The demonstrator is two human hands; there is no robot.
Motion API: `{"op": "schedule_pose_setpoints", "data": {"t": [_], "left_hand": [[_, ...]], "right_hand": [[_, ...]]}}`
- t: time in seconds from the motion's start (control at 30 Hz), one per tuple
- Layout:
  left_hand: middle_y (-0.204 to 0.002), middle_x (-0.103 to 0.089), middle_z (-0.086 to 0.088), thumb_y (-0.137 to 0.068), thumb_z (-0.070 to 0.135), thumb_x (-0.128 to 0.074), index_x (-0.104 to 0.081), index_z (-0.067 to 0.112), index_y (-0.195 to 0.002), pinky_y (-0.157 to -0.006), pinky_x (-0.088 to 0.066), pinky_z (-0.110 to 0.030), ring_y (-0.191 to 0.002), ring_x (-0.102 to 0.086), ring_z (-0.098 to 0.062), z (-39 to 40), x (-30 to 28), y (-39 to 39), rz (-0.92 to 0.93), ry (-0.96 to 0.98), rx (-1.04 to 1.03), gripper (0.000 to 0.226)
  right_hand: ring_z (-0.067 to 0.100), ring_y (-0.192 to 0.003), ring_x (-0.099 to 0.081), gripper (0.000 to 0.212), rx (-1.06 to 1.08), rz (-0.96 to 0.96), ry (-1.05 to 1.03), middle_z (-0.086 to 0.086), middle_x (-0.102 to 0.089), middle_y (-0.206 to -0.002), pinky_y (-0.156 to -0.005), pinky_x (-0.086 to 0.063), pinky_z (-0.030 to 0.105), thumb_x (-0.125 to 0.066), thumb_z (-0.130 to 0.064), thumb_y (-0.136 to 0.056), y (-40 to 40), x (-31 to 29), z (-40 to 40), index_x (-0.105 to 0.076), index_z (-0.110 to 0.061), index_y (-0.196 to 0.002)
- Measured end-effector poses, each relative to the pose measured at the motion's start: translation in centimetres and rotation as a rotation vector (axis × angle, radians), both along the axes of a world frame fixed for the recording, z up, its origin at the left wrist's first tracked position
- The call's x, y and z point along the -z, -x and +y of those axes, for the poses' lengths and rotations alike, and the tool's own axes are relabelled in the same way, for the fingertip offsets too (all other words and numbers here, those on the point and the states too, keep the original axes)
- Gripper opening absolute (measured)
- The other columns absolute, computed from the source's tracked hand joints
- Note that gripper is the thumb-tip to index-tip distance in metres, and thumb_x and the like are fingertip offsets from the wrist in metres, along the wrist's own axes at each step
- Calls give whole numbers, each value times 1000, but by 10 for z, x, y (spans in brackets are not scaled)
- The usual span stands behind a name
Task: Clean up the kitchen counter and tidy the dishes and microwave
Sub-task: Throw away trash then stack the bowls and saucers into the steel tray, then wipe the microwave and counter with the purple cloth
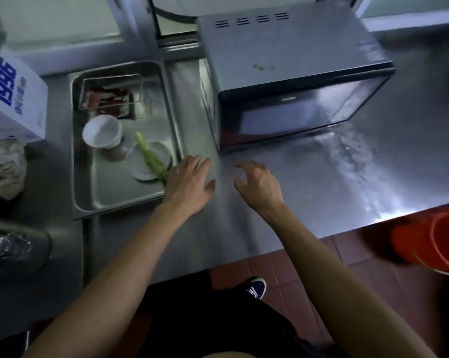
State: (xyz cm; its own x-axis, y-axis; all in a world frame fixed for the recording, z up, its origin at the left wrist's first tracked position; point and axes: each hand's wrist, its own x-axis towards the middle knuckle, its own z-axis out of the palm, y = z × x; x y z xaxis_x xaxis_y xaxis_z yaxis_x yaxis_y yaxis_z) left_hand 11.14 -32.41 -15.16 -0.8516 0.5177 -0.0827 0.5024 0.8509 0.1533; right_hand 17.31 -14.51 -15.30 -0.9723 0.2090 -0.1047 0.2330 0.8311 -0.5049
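Both my hands hover low over the steel counter (282,228) and neither holds anything. My left hand (189,182) is flat with its fingers straight and spread, its fingertips at the near right corner of the metal tray (89,202); whether it touches the rim I cannot tell. My right hand (257,182) sits just beside it, fingers loosely curled and apart, over bare counter.

The dishes lie in the tray ahead and left of my left hand. Nearest my fingers is a small white plate (143,161) with a green vegetable stalk (151,156) lying across it. I judge the plate hard, smooth and breakable, best taken by its rim with thumb on top. The stalk looks limp and light and would likely roll off if I tilt the plate, so I would lift it out first. Beyond the plate stands a white cup (102,130), probably light and easy to tip; I would hold it around its wall. Further off is a clear container (107,96) with something red in it.

The microwave (290,78) stands straight ahead of my right hand, door closed, with a few greenish specks on top. It looks heavy and boxy, something to wipe where it stands, not to lift.
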Motion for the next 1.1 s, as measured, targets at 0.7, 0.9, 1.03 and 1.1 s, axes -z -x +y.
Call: {"op": "schedule_pose_setpoints", "data": {"t": [0.7,0.9,1.03,1.1], "left_hand": [[-157,-37,-3,-98,44,-53,-36,19,-153,-112,-33,-40,-144,-31,-22,217,-19,-103,-38,-81,318,62],[-156,-38,-4,-97,41,-55,-38,18,-152,-115,-33,-40,-143,-31,-24,267,1,-96,-139,-104,343,62],[-154,-40,-5,-97,40,-55,-39,18,-151,-112,-37,-46,-142,-34,-24,315,15,-86,-184,-110,384,60],[-152,-43,-6,-97,39,-55,-40,16,-150,-110,-38,-48,-140,-37,-26,345,20,-83,-214,-123,439,59]], "right_hand": [[26,-125,-52,38,354,7,32,2,-61,-134,-98,-45,39,-57,-30,-97,-176,-9,201,-59,-19,-133],[25,-125,-53,37,411,-28,41,1,-62,-134,-97,-46,39,-58,-31,-96,-181,5,238,-60,-21,-131],[26,-124,-54,37,460,-54,26,1,-63,-133,-98,-47,41,-59,-31,-95,-180,14,276,-61,-22,-130],[26,-124,-54,37,504,-74,8,1,-63,-133,-97,-48,41,-60,-31,-95,-182,15,297,-61,-22,-131]]}}
